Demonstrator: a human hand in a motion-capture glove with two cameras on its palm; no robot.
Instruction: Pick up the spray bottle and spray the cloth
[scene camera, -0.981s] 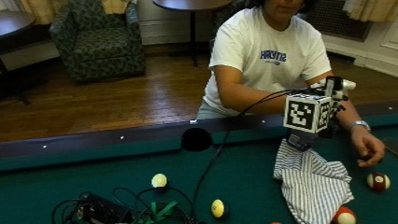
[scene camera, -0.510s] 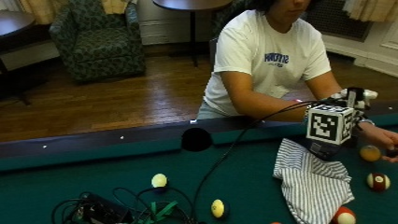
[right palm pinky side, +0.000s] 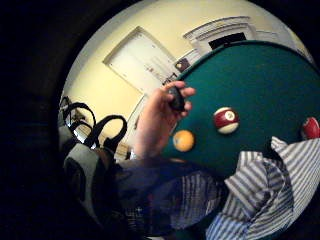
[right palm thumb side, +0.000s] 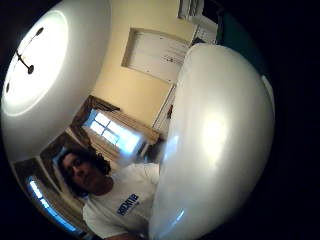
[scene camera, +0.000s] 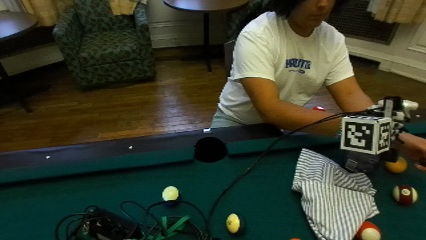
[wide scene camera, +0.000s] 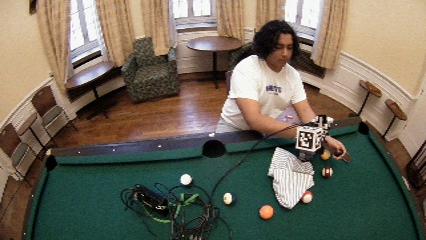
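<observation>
Right hand (scene camera: 394, 136) hovers at the striped cloth's (scene camera: 333, 192) 1 o'clock edge; grip cannot be told. White rounded object (right palm thumb side: 215, 145), possibly the spray bottle, lies close to the palm, contents unseen. Bare hand (right palm pinky side: 160, 117) pinches a small dark item (right palm pinky side: 176, 98). Since earlier, the right hand has shifted toward 3 o'clock, near the orange ball (scene camera: 397, 165).

Billiard balls (scene camera: 170, 193) and cables (scene camera: 126, 225) on green felt (scene camera: 66, 200).

Blue lettering on person's white T-shirt (scene camera: 293, 60), too blurred to read
</observation>
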